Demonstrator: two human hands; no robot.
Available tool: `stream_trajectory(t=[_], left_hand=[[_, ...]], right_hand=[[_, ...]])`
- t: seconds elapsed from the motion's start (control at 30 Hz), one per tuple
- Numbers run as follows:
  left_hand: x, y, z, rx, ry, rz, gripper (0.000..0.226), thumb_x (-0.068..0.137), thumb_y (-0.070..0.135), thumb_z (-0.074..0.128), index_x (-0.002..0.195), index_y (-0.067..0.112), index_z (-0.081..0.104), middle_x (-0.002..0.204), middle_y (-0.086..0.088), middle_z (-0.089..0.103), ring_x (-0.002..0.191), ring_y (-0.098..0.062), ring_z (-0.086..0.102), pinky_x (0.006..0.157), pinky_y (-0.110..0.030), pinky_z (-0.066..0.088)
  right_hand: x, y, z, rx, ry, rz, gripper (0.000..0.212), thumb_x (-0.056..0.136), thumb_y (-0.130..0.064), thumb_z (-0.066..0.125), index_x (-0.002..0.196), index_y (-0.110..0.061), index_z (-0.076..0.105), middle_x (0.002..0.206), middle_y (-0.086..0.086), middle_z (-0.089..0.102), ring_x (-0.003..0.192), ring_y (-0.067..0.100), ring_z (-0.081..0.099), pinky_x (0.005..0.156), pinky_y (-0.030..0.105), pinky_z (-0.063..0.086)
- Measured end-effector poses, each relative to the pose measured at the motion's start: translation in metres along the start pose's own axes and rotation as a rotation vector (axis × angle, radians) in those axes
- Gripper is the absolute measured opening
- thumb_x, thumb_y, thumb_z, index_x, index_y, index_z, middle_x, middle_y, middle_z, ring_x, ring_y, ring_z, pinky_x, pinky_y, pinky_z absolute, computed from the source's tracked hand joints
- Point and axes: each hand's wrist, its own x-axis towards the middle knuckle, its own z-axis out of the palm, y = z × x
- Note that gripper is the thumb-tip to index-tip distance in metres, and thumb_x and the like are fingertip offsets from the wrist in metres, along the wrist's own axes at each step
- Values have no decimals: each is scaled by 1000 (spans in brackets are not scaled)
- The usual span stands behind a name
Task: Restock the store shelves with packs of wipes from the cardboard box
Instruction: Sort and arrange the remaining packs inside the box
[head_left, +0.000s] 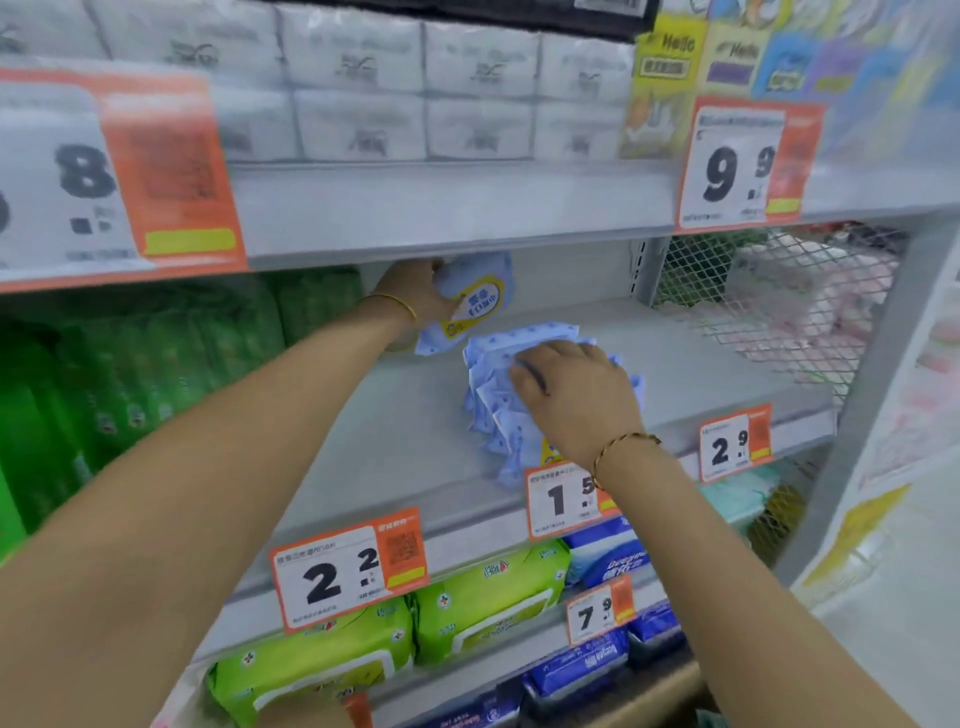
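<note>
My left hand (415, 293) grips a light blue pack of wipes (475, 299) with a yellow-edged label, held upright near the back of the middle shelf (395, 431). A row of several light blue wipe packs (498, 410) stands on edge on that shelf, running from back to front. My right hand (574, 395) lies on top of this row, fingers curled over the packs. The cardboard box is out of view.
Green packs (156, 364) fill the shelf's left part. A wire mesh divider (769, 296) closes its right end. White tissue packs (363, 88) sit above, lime green wipe packs (483, 597) and dark blue packs (576, 665) below. Price tags (348, 566) hang along the shelf edges.
</note>
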Motion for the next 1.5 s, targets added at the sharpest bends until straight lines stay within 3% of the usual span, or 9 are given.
stream_trajectory(t=[0.17,0.37,0.47,0.57,0.8,1.07,1.3,1.4,1.5], left_hand=[[17,8,34,27,-200,66,42,76,7,69,118,7,61,116,-13,63,99,-24,60,75,-23,45],[14,-4,40,-272,-321,-161,38,90,9,55,127,13,56,75,1,55,43,2,52,39,-9,41],[3,5,32,-272,-307,-184,36,91,18,54,127,16,56,97,-1,62,86,-13,64,67,-16,50],[-17,23,27,-114,-85,-54,36,91,12,50,127,11,56,129,-5,57,119,-20,54,91,-20,40],[-216,58,77,-168,253,555,32,80,14,49,108,14,64,116,2,63,108,-11,50,96,-13,30],[-311,-15,239,338,-877,509,36,90,23,39,121,18,57,124,-6,55,115,-28,51,92,-41,45],[-303,-51,265,562,-929,480,28,96,22,39,118,16,56,120,-8,53,106,-30,54,83,-45,50],[-307,-50,267,548,-933,495,30,98,23,36,122,17,52,123,-6,52,110,-28,52,79,-42,50],[-312,-50,269,584,-958,526,30,98,23,36,125,17,49,124,-6,51,114,-28,49,81,-42,48]], right_hand=[[0,2,4,-22,12,-17,63,90,-48,9,121,-24,58,125,-2,56,119,25,45,95,33,33],[0,4,7,28,1,-23,51,97,-43,18,128,-24,54,129,-1,54,124,25,41,108,37,28],[0,5,10,28,25,-36,61,92,-48,11,127,-23,55,128,0,55,124,26,43,108,38,29],[-8,4,7,93,224,-62,67,84,-49,13,109,-15,66,114,5,64,113,30,54,104,44,36],[-122,61,8,281,709,36,29,86,-16,44,104,-9,66,106,9,65,98,30,56,84,39,42],[-261,132,185,276,-542,624,25,90,-12,47,110,-5,59,116,18,62,109,33,57,86,35,45],[-337,137,291,67,-1264,545,46,96,1,35,141,-8,36,99,15,60,61,22,46,61,29,38],[-351,148,306,4,-1354,592,13,92,-8,50,84,-17,54,65,3,31,53,13,25,67,28,34],[-349,145,314,12,-1440,489,36,94,-18,53,63,-20,34,70,2,38,65,22,39,80,31,32]])
